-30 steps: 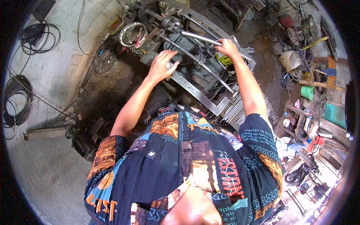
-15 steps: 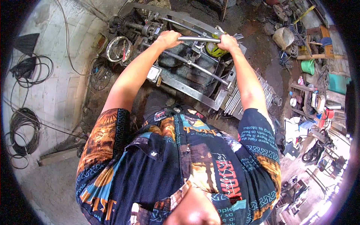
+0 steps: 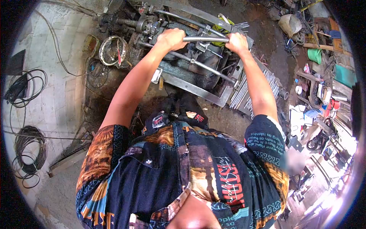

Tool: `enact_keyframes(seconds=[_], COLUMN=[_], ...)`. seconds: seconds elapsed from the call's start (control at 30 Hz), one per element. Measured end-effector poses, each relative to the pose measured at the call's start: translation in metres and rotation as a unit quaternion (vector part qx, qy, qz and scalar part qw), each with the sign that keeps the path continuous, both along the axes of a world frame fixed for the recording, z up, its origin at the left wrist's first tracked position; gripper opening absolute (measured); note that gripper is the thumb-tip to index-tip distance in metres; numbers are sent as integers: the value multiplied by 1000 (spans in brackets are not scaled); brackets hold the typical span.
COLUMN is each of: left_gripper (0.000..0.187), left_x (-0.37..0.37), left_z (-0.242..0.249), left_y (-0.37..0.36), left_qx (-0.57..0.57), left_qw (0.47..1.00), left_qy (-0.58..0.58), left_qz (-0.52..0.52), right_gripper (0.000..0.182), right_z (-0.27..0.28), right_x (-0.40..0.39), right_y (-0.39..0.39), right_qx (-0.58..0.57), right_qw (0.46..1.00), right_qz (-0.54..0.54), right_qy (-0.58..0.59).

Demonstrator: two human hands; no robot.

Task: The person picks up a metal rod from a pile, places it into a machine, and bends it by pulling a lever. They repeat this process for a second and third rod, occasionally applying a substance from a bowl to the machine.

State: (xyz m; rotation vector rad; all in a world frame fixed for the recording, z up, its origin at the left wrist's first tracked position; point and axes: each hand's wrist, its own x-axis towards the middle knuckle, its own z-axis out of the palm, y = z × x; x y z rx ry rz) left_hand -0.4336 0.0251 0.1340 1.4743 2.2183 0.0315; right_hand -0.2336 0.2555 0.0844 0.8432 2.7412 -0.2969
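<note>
Now your left hand (image 3: 172, 39) and right hand (image 3: 237, 42) clasp the metal bar (image 3: 206, 39); loosening either could drop it onto the machine rail (image 3: 213, 70).

L hand (image 3: 172, 39) & R hand (image 3: 237, 42) in closed grip, arms (image 3: 134, 86) out fwd, apart

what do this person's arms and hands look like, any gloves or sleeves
The left hand and right hand are bare, with no gloves or watch showing. Both sleeves are short. The left sleeve has an orange-brown picture print and a dark, blue-patterned edge; the right sleeve is mostly dark with light-blue lettering and patterned bands.
</note>
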Motion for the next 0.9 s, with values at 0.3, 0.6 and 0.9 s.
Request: enact_keyframes(seconds=[0.3,0.6,0.9], left_gripper=[34,31,34], left_x=[4,32,49], left_z=[10,1,0], left_y=[-5,-4,-17], left_qx=[-7,0,17], left_qw=[999,986,973], left_qy=[15,88,120], left_qz=[43,142,195], right_gripper=[30,28,26], right_z=[-11,-14,-5], right_x=[-10,-22,-38], right_y=[3,31,37], right_qx=[22,47,34], right_qw=[999,991,981], right_qz=[20,127,187], right_qy=[-14,2,23])
